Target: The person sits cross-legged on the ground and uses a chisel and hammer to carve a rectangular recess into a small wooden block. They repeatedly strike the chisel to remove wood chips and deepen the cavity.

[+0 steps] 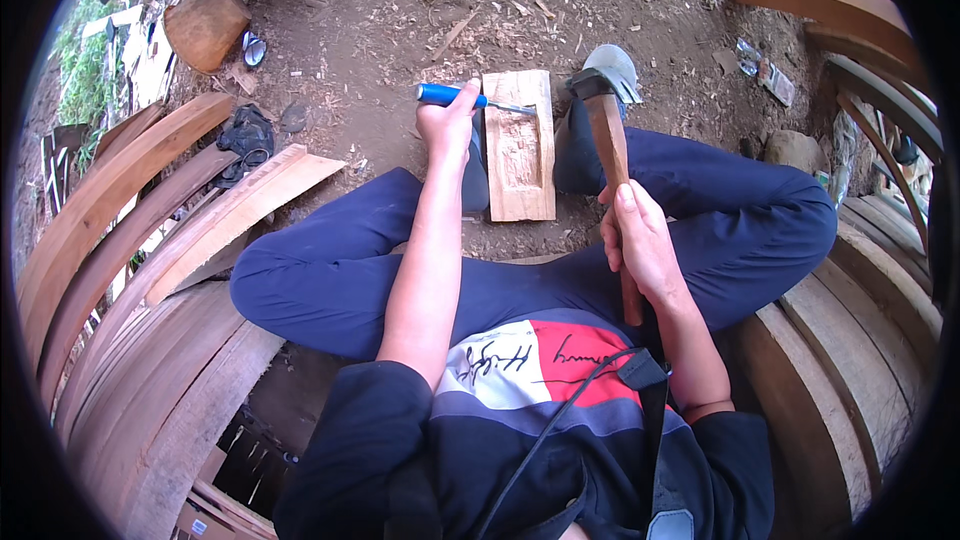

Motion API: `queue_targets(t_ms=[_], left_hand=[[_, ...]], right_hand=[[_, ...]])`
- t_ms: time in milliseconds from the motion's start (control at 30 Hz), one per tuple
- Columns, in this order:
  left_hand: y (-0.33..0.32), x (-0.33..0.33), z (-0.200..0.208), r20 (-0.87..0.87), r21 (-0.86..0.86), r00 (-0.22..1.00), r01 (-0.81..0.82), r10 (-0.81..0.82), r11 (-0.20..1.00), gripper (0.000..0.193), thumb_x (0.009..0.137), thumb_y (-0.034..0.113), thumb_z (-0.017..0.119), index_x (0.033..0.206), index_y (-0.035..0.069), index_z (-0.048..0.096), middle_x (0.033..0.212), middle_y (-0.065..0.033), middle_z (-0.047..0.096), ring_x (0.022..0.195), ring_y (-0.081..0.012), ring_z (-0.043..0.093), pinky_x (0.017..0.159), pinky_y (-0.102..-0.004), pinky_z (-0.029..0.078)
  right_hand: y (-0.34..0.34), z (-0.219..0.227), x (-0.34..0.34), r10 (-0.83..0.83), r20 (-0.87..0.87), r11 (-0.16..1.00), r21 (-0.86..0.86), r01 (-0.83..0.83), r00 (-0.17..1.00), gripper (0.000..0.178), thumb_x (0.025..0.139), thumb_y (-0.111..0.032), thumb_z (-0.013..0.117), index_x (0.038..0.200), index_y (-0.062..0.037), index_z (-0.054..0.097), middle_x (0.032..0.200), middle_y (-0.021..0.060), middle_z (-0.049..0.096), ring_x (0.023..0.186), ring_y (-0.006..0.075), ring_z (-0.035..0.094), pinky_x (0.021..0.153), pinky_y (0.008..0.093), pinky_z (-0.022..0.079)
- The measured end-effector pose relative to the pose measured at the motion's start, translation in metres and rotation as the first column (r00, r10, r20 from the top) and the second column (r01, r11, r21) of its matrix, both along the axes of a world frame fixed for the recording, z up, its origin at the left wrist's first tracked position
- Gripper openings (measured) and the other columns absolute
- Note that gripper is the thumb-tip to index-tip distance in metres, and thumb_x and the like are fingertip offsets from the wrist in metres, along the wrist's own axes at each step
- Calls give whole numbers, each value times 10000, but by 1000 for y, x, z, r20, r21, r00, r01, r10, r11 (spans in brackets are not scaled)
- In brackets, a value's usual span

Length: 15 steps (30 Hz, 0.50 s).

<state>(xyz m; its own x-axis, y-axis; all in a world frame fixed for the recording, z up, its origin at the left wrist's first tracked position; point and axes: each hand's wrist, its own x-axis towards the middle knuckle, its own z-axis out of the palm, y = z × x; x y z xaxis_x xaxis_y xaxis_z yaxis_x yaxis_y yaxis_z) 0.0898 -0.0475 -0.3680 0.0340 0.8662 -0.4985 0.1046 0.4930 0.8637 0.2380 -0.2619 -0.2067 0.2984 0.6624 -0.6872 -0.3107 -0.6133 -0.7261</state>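
Note:
My left hand point(447, 127) is closed round the blue handle of a chisel point(438, 94). The chisel's thin metal blade points right and reaches into the hollow of a pale wooden block point(506, 202). A long rectangular recess with rough, chipped wood is cut in the block, which stands between my feet. In my right hand point(641, 240) is a hammer point(607, 135), gripped by its wooden handle. Its dark metal head is raised at the upper right of the block, apart from the chisel.
Wood shavings litter the dirt floor point(390, 30). Curved planks point(120, 200) are stacked at the left, and more boards point(830, 0) lie at the right. A log piece point(207, 25) and a dark bundle point(247, 138) sit at the upper left. My bent legs point(320, 260) flank the block.

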Motion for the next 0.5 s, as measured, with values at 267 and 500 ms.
queue_targets(t_ms=[267,500], left_hand=[[-3,0,-5,5,66,1000,28,-29,997,159,825,100,775,849,5,649,827,-65,671,712,-132,650,656,-270,534],[-5,-1,-10,33,114,999,21,-25,993,159,828,92,774,851,15,636,807,-53,666,699,-121,641,632,-260,523]], right_hand=[[1,1,1,2,21,1000,-1,-2,1000,410,1054,-396,336,1013,-23,503,582,14,459,427,82,429,416,245,364],[1,0,-1,17,23,1000,-17,-17,1000,413,1054,-400,333,1008,-26,503,577,11,458,423,82,428,416,245,363]])
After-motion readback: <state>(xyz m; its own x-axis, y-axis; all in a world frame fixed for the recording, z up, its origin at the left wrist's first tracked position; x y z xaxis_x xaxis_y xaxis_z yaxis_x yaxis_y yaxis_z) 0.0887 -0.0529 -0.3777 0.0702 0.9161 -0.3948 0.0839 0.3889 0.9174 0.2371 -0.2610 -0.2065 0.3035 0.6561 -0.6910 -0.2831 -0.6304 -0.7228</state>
